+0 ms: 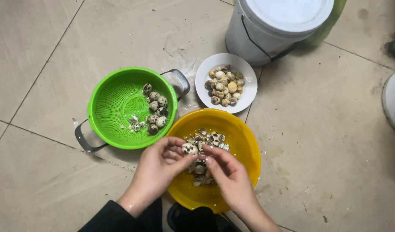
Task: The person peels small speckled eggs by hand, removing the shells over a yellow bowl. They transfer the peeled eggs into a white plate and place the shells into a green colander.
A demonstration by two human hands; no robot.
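Note:
My left hand (159,165) and my right hand (225,172) meet over a yellow bowl (244,141) and hold one speckled quail egg (189,148) between their fingertips. Bits of speckled shell (208,138) lie in the yellow bowl under the hands. To the left, a green colander (111,103) with grey metal handles holds several unpeeled speckled eggs (156,109) and a few shell scraps. Behind the yellow bowl, a white plate (206,71) carries several peeled eggs (224,86).
A white lidded bucket (266,30) with a black handle stands at the top, behind the plate. The curved edge of another white object (394,101) shows at the right. All of it rests on a beige tiled floor (330,141) with small shell crumbs.

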